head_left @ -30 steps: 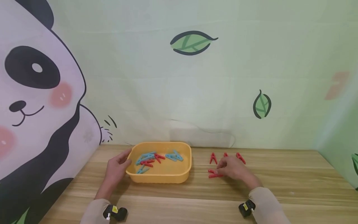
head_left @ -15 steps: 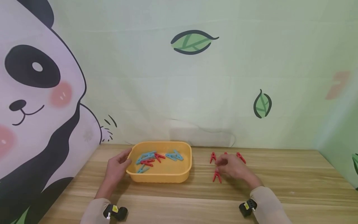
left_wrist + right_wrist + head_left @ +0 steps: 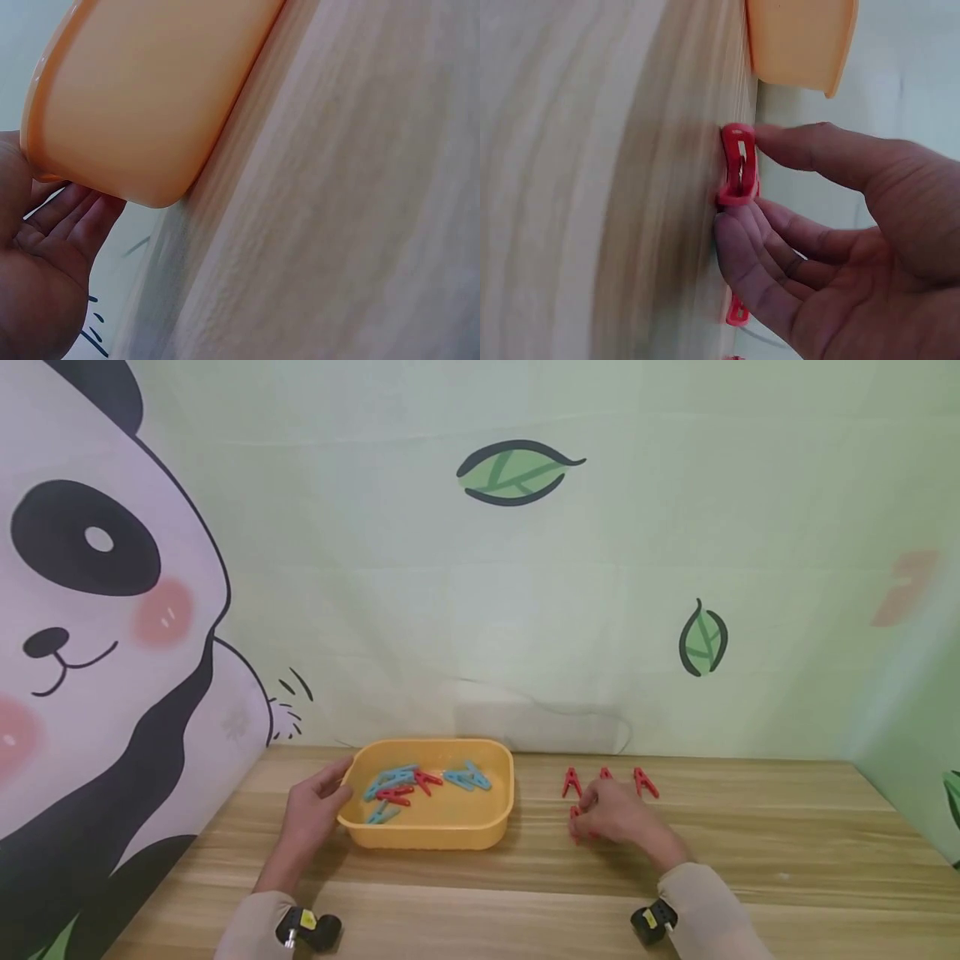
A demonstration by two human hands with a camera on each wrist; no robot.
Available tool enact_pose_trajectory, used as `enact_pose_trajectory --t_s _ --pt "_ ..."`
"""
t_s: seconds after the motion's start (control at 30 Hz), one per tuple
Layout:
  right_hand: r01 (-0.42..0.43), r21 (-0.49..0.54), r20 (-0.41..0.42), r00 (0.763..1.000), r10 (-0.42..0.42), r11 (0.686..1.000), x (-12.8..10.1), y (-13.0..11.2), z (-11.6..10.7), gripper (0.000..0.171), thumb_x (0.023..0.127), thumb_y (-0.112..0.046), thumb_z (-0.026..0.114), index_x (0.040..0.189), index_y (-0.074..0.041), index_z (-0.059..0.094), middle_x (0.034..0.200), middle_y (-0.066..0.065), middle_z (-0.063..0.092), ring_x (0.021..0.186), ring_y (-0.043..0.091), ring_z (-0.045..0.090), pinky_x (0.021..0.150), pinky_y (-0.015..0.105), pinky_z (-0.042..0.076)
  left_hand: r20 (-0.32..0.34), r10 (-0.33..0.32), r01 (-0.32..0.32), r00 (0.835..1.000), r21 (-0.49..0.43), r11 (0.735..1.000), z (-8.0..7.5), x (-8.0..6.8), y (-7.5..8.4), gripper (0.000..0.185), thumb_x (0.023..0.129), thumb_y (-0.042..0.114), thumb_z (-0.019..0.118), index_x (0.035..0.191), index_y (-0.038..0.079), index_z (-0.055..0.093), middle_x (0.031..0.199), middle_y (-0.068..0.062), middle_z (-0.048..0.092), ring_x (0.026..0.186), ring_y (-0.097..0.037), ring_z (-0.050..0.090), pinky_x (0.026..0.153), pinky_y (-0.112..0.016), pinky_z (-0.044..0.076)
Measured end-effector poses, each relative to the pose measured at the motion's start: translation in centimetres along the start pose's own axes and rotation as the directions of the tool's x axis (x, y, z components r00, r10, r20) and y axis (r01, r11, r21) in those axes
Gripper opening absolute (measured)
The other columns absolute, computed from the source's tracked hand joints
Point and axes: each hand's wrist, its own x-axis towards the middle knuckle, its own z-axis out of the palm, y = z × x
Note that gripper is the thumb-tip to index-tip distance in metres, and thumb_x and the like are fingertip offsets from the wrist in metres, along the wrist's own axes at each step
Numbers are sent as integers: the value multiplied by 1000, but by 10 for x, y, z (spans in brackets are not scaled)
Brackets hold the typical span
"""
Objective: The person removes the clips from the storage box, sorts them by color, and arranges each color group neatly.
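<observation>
- Wearing pale sleeves (image 3: pixel 720 914), both your forearms come in from the bottom edge, each with a small black wrist camera (image 3: pixel 309 930) strapped on.
- Beneath them lies a wood-grain tabletop (image 3: pixel 480 918), its stripes running from side to side.
- To the right of centre is your right hand (image 3: pixel 618 810). Its grip is narrowed to a pinch: the thumb meets one end of a red clip (image 3: pixel 740 166), and the fingertips are at the other. From above, your hand covers much of this clip; whether it rests on the tabletop or sits just over it, you cannot tell.
- To the left is your left hand (image 3: pixel 313 806), gripping the left end of a yellow tray (image 3: pixel 427 838). The thumb is at the rim and the bent fingers are against the outer wall, so this grip is parted only by the tray's edge.
- The tray is rectangular with rounded corners. Inside, blue clips (image 3: pixel 478 777) lie in loose groups at the left and toward the back right, with two red ones (image 3: pixel 427 782) among those at the left.
- Just beyond your right hand, three more red clips (image 3: pixel 572 782) form a row, legs toward you; your hand partly hides the middle one.
- Farthest away hangs a pale green backdrop (image 3: pixel 375 568), printed with a large panda (image 3: pixel 101 652) at left and two outlined leaves (image 3: pixel 510 477).
</observation>
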Motion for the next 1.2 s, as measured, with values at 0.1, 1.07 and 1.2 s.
enact_pose_trajectory --t_s 0.1,1.07,1.2 --pt "-20 26 -33 999 20 999 1 0 1 15 84 -6 81 92 -1 69 83 4 64 70 17 59 59 28 51 -1 -1 1 1000 -5 1000 0 0 0 49 104 2 59 152 -4 53 155 -22 52 139 -40 55 99 -24 53" --pt "87 91 -135 988 -74 992 2 -21 -8 11 90 -10 77 95 -1 73 88 4 71 80 19 65 69 34 57 -13 18 -18 1000 -10 1000 -1 1 0 48 103 0 60 150 -5 54 152 -23 55 136 -40 57 91 -13 52" --pt "193 138 -154 973 -172 971 1 -41 -7 17 94 -14 78 104 -1 73 94 4 73 89 21 69 80 40 61 -15 16 -16 1000 -12 1000 0 1 -2 47 103 0 60 150 -5 55 151 -24 56 136 -40 57 91 -12 51"
